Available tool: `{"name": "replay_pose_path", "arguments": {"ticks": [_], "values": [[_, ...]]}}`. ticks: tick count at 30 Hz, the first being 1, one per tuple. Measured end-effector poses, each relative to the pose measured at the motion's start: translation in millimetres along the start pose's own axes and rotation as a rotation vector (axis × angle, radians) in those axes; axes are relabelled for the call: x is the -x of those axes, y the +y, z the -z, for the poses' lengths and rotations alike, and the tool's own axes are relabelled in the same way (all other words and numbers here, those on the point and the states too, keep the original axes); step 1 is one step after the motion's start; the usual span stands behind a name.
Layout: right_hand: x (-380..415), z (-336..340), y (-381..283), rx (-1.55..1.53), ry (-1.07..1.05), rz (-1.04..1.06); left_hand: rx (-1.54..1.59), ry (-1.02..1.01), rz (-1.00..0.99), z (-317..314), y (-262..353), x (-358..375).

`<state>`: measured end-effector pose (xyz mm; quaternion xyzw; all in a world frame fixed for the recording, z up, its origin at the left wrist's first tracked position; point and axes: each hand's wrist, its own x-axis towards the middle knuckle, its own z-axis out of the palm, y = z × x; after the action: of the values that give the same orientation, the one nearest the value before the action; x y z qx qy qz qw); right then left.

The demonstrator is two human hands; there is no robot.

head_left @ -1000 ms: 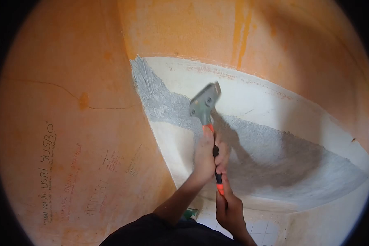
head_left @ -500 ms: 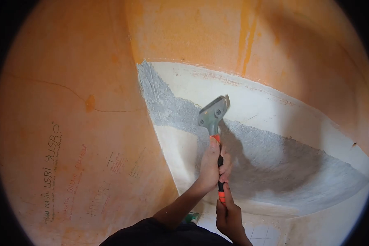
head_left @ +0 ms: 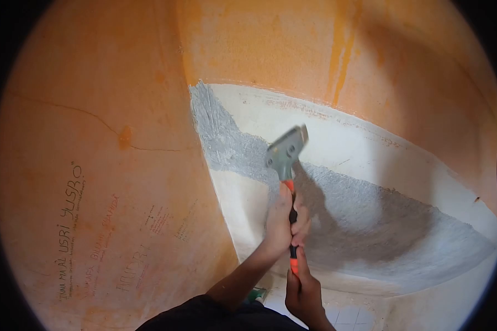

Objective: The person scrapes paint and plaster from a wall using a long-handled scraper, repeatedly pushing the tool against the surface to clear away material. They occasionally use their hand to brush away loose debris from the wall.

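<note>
A long-handled scraper (head_left: 285, 157) with a grey head, a metal blade and an orange-and-black handle is held upright in front of the wall. My left hand (head_left: 284, 220) wraps round the upper handle, thumb lying along it just below the head. Lower down, my right hand (head_left: 302, 287) grips the orange butt of the handle with its fingertips. Behind the scraper runs a rough grey scraped band (head_left: 364, 215) on the wall, bordered above by white paint (head_left: 348, 138). The scraper head overlaps the upper edge of the grey band.
On the left stands an orange wall (head_left: 94, 121) with a thin crack and handwriting. Orange paint (head_left: 259, 44) with drips covers the wall above the white strip. White floor tiles (head_left: 350, 317) show at the bottom, with a green item (head_left: 257, 295) near my left arm.
Both hands and the scraper have shifted slightly left, with the head a touch higher. The view has moved a little, so the walls sit slightly further right. The grip is the same.
</note>
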<state>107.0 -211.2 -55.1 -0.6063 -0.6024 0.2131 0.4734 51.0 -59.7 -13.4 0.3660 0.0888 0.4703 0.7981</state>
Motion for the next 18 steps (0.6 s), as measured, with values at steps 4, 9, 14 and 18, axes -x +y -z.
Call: {"name": "replay_pose_path", "arguments": {"ticks": [4, 9, 14, 18], "values": [[-8, 2, 0, 0.032, -0.003, 0.075, 0.015, -0.005, -0.030, -4, 7, -4], [-6, 1, -8, 0.051, -0.015, 0.017, 0.043, -0.040, 0.004, -1, 3, -3], [-6, -5, 3, 0.065, 0.000, 0.073, 0.030, -0.037, 0.052, 2, 4, -2], [1, -8, 5, 0.064, 0.021, 0.068, 0.014, -0.079, 0.056, 0, 5, 2]]}}
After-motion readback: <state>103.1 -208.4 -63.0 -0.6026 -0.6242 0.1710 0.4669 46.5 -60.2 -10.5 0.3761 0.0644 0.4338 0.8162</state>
